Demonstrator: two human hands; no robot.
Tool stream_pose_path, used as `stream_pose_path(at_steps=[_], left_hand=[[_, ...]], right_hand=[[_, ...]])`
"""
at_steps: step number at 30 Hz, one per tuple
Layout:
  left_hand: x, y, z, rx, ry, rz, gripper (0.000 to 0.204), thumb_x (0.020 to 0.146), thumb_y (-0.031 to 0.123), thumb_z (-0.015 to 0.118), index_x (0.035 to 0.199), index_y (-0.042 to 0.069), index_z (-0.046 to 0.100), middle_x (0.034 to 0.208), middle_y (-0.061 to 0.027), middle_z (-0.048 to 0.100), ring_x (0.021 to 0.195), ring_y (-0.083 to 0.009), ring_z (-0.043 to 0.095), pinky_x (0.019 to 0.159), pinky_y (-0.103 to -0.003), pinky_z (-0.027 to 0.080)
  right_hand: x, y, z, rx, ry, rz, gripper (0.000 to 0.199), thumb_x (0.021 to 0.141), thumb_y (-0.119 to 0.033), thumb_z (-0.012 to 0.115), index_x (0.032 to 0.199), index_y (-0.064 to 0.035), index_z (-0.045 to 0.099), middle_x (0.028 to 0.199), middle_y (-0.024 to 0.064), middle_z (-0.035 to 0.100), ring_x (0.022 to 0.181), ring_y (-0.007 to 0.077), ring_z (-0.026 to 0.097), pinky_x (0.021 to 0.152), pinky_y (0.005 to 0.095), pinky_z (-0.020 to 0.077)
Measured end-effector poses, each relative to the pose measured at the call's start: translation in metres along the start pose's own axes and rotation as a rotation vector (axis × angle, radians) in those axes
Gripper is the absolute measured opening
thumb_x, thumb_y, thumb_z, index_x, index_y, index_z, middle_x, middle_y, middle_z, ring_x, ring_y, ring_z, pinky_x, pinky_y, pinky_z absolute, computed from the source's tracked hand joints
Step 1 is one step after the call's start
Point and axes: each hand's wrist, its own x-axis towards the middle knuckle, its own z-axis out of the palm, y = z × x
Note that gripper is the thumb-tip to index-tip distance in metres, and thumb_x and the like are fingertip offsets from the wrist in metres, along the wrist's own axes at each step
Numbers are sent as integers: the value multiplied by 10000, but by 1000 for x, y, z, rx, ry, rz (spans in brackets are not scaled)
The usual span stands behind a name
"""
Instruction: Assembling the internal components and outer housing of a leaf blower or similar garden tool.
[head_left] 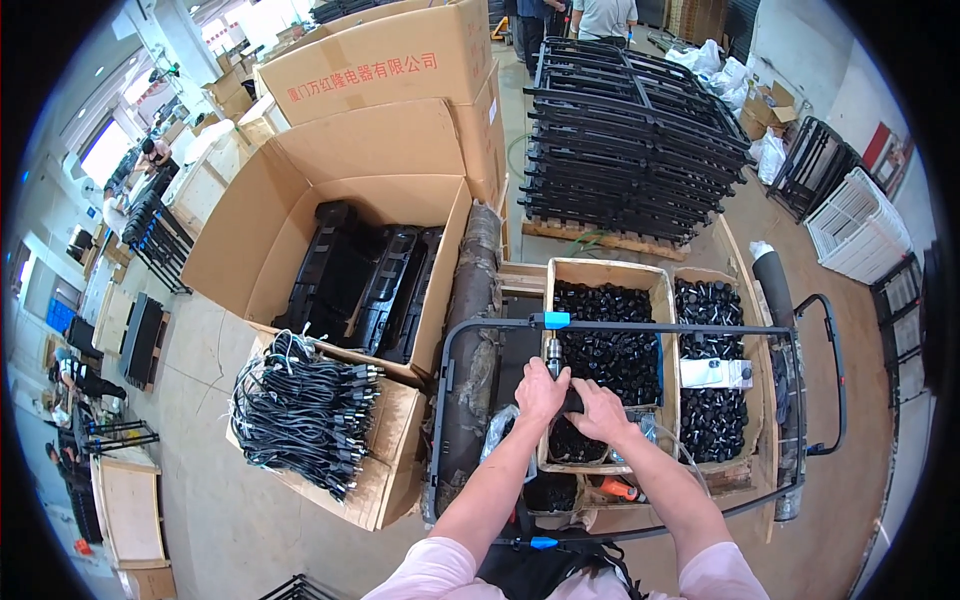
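Head view: I'm gripping a driver point(556, 372), left hand point(540, 390) and right hand point(600, 410) both clamped on it. Feels heavy and stiff (best held by its body), over the crate point(660, 300).

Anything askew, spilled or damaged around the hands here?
Nothing stands out. Left hand and right hand meet on a tool over the wooden box of black parts; none spilled.

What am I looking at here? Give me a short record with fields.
Place: workshop floor
Left hand: grips a metal-tipped power tool
Right hand: on the tool's dark handle
Under hands: wooden crate of small black plastic parts
Around: black tubular metal frame
Left side: cardboard box of bundled black cables
Behind: stacked black frames on a pallet
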Motion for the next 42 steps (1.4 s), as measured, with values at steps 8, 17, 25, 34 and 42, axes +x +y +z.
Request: stream_pose_path(at_steps=[8,17,25,34,42], left_hand=[[-4,-5,-2,13,-26,-17,647,878,532,769,1157,-17,568,1174,-276,703,1071,-459,709,921,-531,568],[-13,-6,-3,-25,-7,-10,656,873,532,775,1154,-21,562,1176,-282,700,1074,-467,705,923,-534,565],[-20,-12,-5,-55,-31,-16,655,875,511,781,1162,-29,548,1190,-304,687,1095,-485,690,945,-544,550],[-38,-20,-5,-49,-9,33,654,895,523,759,1161,-35,547,1185,-305,680,1080,-488,689,931,-548,549],[-167,-3,-64,-329,-54,58,677,949,549,719,1265,-38,604,1167,-274,724,1123,-404,713,957,-481,546]], right_hand=[[-7,-13,3,42,63,-51,611,772,-172,841,1316,-58,588,1393,135,556,1181,388,622,939,496,521],[-15,-14,6,21,50,-34,623,781,-202,846,1331,-63,587,1396,128,557,1156,392,627,939,489,522],[-21,-21,5,29,8,2,646,795,-207,824,1369,-71,562,1431,139,535,1208,391,614,973,504,510],[-40,-22,18,33,57,14,697,770,-215,845,1395,-101,555,1443,142,528,1149,444,632,973,526,536],[-163,-96,-32,45,314,-122,675,748,-114,790,1387,-82,578,1406,165,558,1117,429,630,937,514,535]])
